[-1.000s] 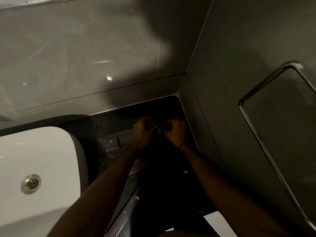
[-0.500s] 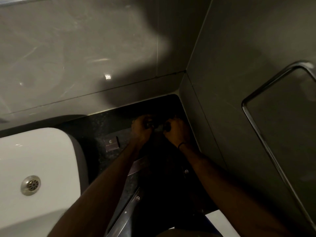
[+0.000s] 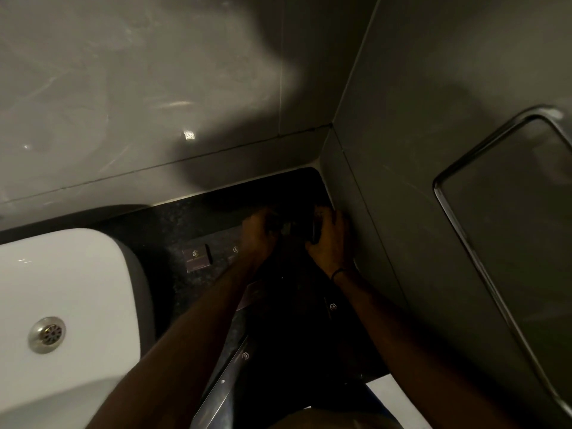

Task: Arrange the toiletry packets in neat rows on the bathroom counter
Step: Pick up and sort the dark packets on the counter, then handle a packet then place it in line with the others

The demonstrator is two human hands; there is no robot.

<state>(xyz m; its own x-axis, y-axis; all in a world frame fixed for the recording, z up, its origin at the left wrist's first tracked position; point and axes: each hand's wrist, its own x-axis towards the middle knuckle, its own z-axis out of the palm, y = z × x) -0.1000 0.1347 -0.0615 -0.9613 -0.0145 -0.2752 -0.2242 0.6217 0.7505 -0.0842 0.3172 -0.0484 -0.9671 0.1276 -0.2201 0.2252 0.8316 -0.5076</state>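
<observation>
Both hands work in the dark far corner of the black counter (image 3: 173,230). My right hand (image 3: 332,243) is next to the side wall, fingers curled round a dark glossy packet (image 3: 313,232). My left hand (image 3: 258,233) is just left of it with bent fingers; shadow hides what they touch. A small purple-grey packet (image 3: 197,258) with a logo lies left of my left wrist. A second small packet (image 3: 234,251) peeks out beside that wrist. A long packet (image 3: 230,374) lies near the front edge. A dark packet (image 3: 332,307) lies between my forearms.
A white basin (image 3: 77,274) with a metal drain (image 3: 47,334) fills the left side. Grey tiled walls close the corner at the back and right. A metal-framed panel (image 3: 464,239) is set in the right wall. Most of the counter lies in deep shadow.
My right hand has shifted right toward the side wall, widening the gap between the hands. A second small packet now shows beside my left wrist.
</observation>
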